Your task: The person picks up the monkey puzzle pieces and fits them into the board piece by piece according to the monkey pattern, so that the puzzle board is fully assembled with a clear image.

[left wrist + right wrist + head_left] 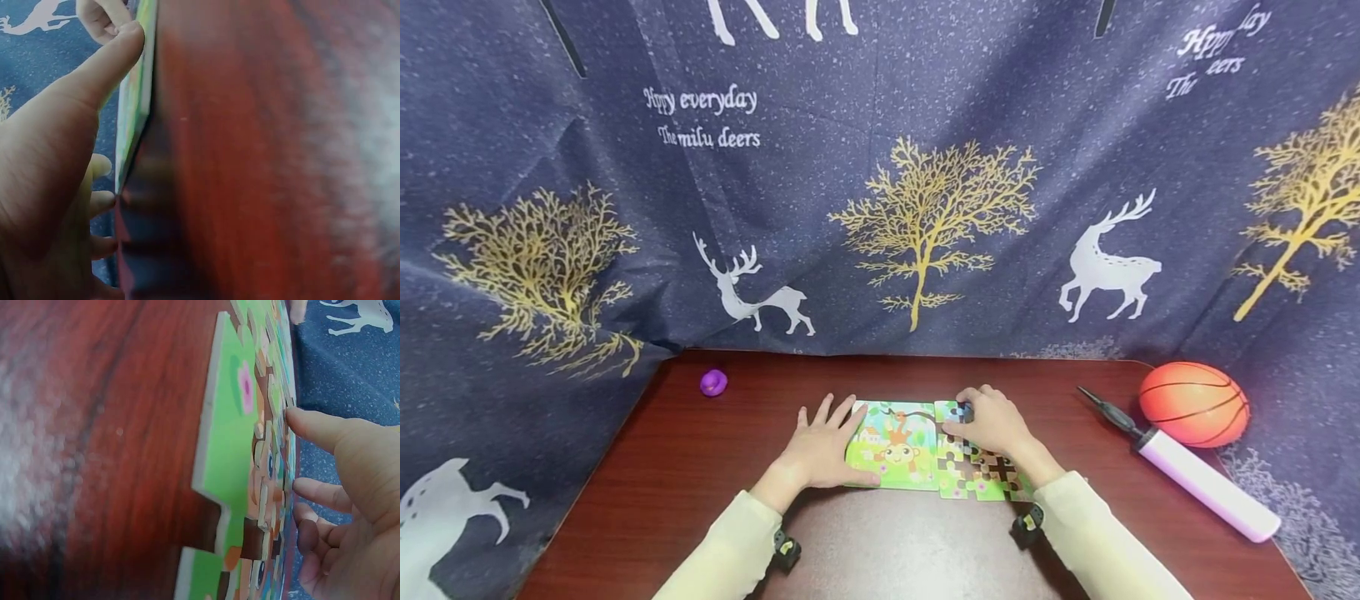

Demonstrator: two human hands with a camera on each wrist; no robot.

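Note:
A picture board (895, 446) with a cartoon monkey and green ground lies flat on the table. My left hand (826, 446) rests at its left side with spread fingers, the thumb (119, 59) along its near edge. Right beside the board lie several interlocking jigsaw pieces (955, 479), with dark table showing through gaps between them. Over the upper part of these pieces is my right hand (996, 423). Its thumb (312, 425) and index finger (322, 492) touch the pieces a little apart, while the other fingers bend. No lifted piece shows between them; the hand covers some pieces.
A purple round object (713, 382) sits at the back left of the table (700, 467). On the right are an orange ball (1195, 404) with black lines and a hand pump (1206, 483) with a pale barrel. A dark blue patterned cloth (850, 108) hangs behind.

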